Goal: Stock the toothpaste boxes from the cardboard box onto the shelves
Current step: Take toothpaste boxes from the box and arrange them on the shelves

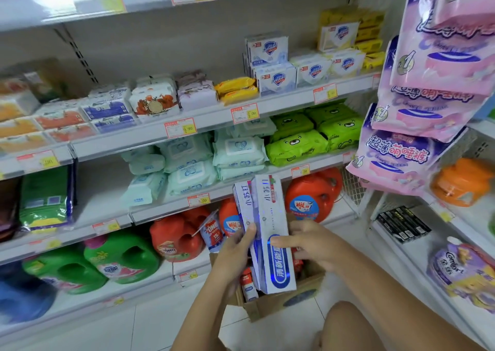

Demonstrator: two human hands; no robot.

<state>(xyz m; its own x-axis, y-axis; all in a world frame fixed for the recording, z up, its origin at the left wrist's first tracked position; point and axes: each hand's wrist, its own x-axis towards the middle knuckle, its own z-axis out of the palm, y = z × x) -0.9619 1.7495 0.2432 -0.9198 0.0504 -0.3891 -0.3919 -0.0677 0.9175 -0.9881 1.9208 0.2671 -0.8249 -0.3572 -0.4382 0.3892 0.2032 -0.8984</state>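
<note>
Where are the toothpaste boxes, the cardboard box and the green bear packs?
toothpaste boxes [278, 265], head view, front box's blue label.
cardboard box [267, 307], head view, its near outer wall.
green bear packs [296, 147], head view, front pack's top.

Cardboard box [270, 307] sits on floor [160, 324]; shelves [120, 143] hold soap packs [276, 78], wipes packs [238, 149], detergent jugs [174, 238].

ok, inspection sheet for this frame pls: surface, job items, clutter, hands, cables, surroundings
surface: white tiled floor; cardboard box stands on it.
job's things: toothpaste boxes held upright above the cardboard box; more packs inside it.
clutter: nothing seen.
hands: left hand and right hand both grip the toothpaste boxes.
cables: nothing seen.
surroundings: shelves stocked with soap, wipes, detergent jugs; pink packs hang at right.
</note>
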